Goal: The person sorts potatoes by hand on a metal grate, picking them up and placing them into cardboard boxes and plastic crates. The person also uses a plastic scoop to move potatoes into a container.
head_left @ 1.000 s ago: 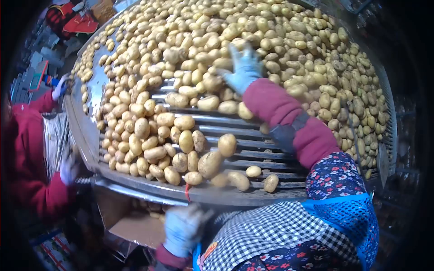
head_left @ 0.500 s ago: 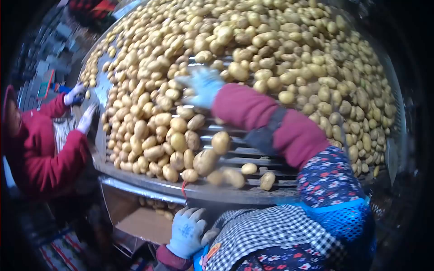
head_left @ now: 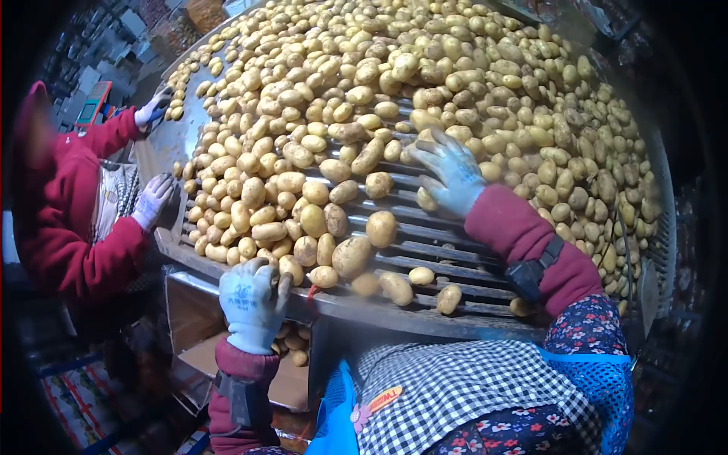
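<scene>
A large heap of potatoes [head_left: 318, 98] covers a slatted metal sorting table [head_left: 455, 267]. My right hand [head_left: 453, 174], in a pale blue work glove, reaches over the slats with fingers spread at the edge of the heap. One potato [head_left: 427, 199] lies by its thumb. At the front rim, my left hand [head_left: 252, 299], gloved alike, has its fingers bent over the edge against the nearest potatoes, with no potato visibly held. A big potato [head_left: 352, 257] and several smaller ones lie along the front between the hands.
A co-worker in a red jacket [head_left: 72, 243] stands at the left, both gloved hands at the table's metal side plate [head_left: 199, 114]. Under the front rim, an open cardboard box [head_left: 199, 303] contains some potatoes. Stacked boxes [head_left: 91, 83] stand far left.
My right hand has moved right across the slats, and potatoes now lie where it was. My left hand has risen from below the rim, leftward onto the edge.
</scene>
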{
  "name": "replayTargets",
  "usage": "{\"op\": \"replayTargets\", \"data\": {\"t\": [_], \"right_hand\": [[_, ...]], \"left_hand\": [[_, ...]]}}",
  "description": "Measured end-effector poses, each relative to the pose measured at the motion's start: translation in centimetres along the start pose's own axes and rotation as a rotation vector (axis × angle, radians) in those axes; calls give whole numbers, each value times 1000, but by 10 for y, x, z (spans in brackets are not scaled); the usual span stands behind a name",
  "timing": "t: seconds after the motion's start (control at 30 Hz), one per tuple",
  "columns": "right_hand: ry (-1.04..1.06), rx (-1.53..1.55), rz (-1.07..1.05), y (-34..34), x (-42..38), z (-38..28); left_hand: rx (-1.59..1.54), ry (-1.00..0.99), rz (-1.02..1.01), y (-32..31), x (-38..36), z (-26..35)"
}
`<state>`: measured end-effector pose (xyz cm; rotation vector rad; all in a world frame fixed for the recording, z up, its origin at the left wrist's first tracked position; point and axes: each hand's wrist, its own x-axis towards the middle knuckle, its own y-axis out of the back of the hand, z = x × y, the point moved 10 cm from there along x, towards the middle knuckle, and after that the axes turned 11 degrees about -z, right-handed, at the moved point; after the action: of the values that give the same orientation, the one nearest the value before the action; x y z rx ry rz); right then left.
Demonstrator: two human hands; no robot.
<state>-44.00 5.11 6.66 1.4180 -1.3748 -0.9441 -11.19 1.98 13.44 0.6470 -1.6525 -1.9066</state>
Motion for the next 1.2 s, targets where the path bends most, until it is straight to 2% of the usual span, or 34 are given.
{"op": "replayTargets", "data": {"t": [0.1,0.27,0.33,0.37,0.4,0.47,0.53,0.6,0.63,0.77,0.87,1.0,1.07,1.1,1.13,1.2], "right_hand": [[-152,-43,84,8,-42,28],[-336,-80,48,30,-85,53],[-367,-53,71,42,-91,60],[-368,4,98,31,-94,72],[-366,16,86,27,-97,78],[-415,-35,64,15,-101,94],[-413,-72,75,12,-99,96],[-448,-108,40,18,-90,86],[-457,-106,37,18,-86,83],[-539,-134,-20,12,-73,82],[-563,-153,-9,10,-72,87],[-557,-117,6,9,-75,87],[-510,-131,35,4,-80,95],[-373,-155,107,3,-82,100],[-372,-109,71,5,-83,98],[-326,-38,101,-2,-86,106]], "left_hand": [[-36,-98,86,-5,4,9],[-34,-330,14,-30,46,65],[0,-257,-79,-45,65,44],[74,-217,-210,-76,74,31],[91,-228,-232,-84,71,24],[115,-184,-255,-70,65,24],[33,-131,-141,-67,46,3],[87,-77,49,-48,29,-3],[65,-47,49,-42,23,-6],[19,-118,-83,-57,38,6],[396,-79,-283,-93,58,15],[424,-28,-267,-95,61,11],[-19,-3,-126,-59,47,3],[-193,-15,38,-45,32,-2],[-335,75,180,-25,11,-8],[-765,317,317,-19,-54,-37]]}}
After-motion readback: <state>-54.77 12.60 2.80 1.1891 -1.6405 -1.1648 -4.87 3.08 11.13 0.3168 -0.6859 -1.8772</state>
